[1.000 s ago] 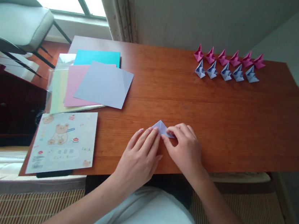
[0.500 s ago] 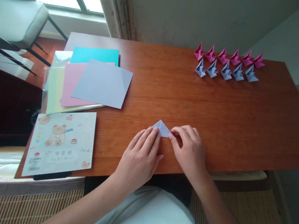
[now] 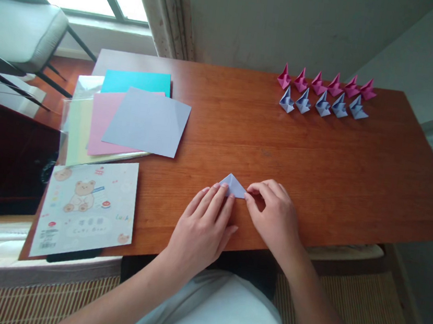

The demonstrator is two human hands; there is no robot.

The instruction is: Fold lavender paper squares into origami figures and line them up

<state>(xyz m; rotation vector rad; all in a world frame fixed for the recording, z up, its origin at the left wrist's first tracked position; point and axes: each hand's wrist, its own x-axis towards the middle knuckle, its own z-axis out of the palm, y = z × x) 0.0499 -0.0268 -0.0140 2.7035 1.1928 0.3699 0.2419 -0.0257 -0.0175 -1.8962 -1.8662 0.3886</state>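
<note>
A small lavender folded paper triangle (image 3: pixel 233 185) lies flat near the front edge of the wooden table (image 3: pixel 319 159). My left hand (image 3: pixel 204 224) rests with its fingers stretched flat, the fingertips pressing on the triangle's left corner. My right hand (image 3: pixel 273 215) has its fingers curled, and its thumb and forefinger pinch the triangle's right corner.
Loose sheets lie at the left: lavender (image 3: pixel 146 122), pink (image 3: pixel 105 122), cyan (image 3: pixel 136 82), pale yellow-green (image 3: pixel 76 131). A bear-printed paper pack (image 3: pixel 87 206) sits at the front left. Rows of pink (image 3: pixel 324 84) and lavender (image 3: pixel 322 103) folded figures stand at the back right. A chair (image 3: pixel 19 32) is by the window.
My right hand has slid to the right off the triangle, from covering its right half to pinching only its corner. The left hand has stayed put.
</note>
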